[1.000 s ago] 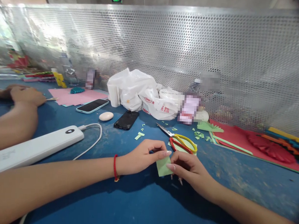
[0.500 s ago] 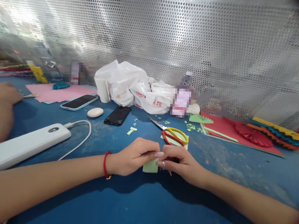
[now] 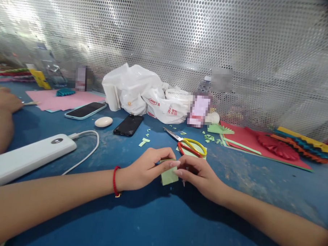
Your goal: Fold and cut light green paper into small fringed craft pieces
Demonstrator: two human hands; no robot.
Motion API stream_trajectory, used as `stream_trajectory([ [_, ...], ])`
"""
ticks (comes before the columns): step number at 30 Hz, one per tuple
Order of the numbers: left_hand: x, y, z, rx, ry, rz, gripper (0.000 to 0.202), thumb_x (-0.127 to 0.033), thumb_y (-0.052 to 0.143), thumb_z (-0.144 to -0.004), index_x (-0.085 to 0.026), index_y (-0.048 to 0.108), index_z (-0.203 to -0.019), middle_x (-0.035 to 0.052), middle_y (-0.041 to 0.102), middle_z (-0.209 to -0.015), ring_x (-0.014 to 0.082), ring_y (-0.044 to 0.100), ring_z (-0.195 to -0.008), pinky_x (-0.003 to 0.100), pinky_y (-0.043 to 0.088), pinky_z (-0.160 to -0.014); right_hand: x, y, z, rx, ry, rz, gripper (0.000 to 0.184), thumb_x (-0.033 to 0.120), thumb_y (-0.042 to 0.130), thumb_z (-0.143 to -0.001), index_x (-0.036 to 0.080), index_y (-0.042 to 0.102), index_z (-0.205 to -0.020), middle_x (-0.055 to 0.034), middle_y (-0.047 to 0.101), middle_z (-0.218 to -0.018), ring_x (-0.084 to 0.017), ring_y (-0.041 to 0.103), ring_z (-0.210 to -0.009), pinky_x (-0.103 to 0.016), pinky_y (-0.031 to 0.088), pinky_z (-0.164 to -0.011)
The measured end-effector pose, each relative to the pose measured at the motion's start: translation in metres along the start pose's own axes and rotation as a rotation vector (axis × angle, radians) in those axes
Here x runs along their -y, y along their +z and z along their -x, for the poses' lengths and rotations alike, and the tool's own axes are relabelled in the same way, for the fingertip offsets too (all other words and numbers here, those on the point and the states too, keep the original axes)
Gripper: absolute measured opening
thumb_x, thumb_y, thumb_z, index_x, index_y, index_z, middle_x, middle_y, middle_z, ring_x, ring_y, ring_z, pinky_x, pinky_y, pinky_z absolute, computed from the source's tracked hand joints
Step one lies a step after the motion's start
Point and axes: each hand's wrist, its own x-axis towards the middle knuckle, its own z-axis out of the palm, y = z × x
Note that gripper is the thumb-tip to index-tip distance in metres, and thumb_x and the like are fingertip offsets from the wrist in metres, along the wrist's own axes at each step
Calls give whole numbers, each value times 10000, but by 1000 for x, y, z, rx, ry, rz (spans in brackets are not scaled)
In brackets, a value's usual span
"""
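Note:
A small piece of light green paper (image 3: 169, 177) is held between my two hands, just above the blue table. My left hand (image 3: 151, 169), with a red cord bracelet at the wrist, pinches it between thumb and fingers. On its right edge, my right hand (image 3: 201, 177) closes thumb and fingertips; part of its grip is hidden. Just beyond my hands lie scissors (image 3: 188, 144) with one yellow and one red handle, resting on another green paper piece. Green paper scraps (image 3: 144, 141) are scattered to the left of the scissors, with more scraps (image 3: 209, 138) to the right.
Beyond the hands lie a black phone (image 3: 128, 124), a white oval object (image 3: 103, 121) and white plastic bags (image 3: 143, 89). At left are a white power bank (image 3: 32, 157) with cable and another person's arm (image 3: 1, 112). Red paper (image 3: 242, 139) and folded paper fans (image 3: 279, 146) lie right.
The green paper has tilted and risen slightly, showing more of its face. My left thumb has shifted over it, and my right fingers have loosened a little from their tight pinch.

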Motion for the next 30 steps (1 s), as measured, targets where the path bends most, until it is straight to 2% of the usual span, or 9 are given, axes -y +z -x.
stream_trajectory([
  [2,2,2,-1,-4,-68,197,231,-381,529,-942,-194,518,-1077,-7,617,-795,109,573,-640,214,462,-595,1,-1,-1,-80,-8,-35,227,380,588,-914,179,603,-809,25,549,-693,-87,499,-581,-209,423,-545],
  [4,6,3,-5,-31,-123,369,381,-380,588,-906,-219,424,-1210,3,634,-853,121,596,-659,227,495,-585,2,-1,-2,-162,-3,-44,245,384,583,-914,182,587,-774,28,541,-671,-84,482,-552,-209,415,-526],
  [10,13,-5,-17,-35,-287,425,276,-378,671,-822,-113,614,-766,3,611,-709,104,552,-663,218,463,-650,0,-1,-4,-147,33,-39,255,409,584,-907,190,580,-776,24,551,-691,-95,506,-584,-218,424,-547],
  [14,13,-8,-17,-44,-328,406,309,-409,704,-782,-113,634,-724,-3,600,-685,104,535,-663,217,439,-664,-5,-2,-6,-217,81,3,286,402,508,-939,186,610,-782,-6,595,-731,-134,567,-688,-252,455,-631],
  [18,13,-7,-16,-38,-338,371,332,-417,706,-772,-117,603,-674,-20,558,-641,91,495,-628,197,392,-617,-14,-7,-9,-346,107,77,186,317,517,-904,205,662,-935,-54,692,-996,-208,627,-979,-369,460,-905],
  [23,17,-6,-15,-46,-321,295,372,-428,707,-767,-124,537,-636,-39,497,-603,72,422,-566,190,317,-539,-16,-11,-9,-478,69,182,331,299,579,-844,253,616,-1170,-51,534,-1404,-242,419,-1345,-438,244,-1138],
  [25,18,-6,-14,-24,-274,208,401,-441,689,-787,-132,500,-615,-49,447,-578,70,388,-549,195,289,-518,-11,-9,-7,-506,31,187,252,303,548,-878,239,628,-1107,-56,601,-1308,-228,493,-1267,-406,310,-1092],
  [27,17,-5,-11,3,-199,88,430,-446,669,-812,-139,463,-592,-57,401,-563,70,361,-548,203,273,-516,-5,-6,-4,-474,-14,172,158,319,515,-918,214,621,-973,-41,687,-1008,-188,623,-984,-335,439,-915],
  [30,10,-1,-7,4,-113,-22,451,-451,603,-873,-145,424,-593,-60,364,-579,74,332,-566,211,263,-527,3,0,2,-284,-25,180,220,374,524,-937,198,558,-810,36,553,-635,-119,529,-587,-245,415,-594],
])
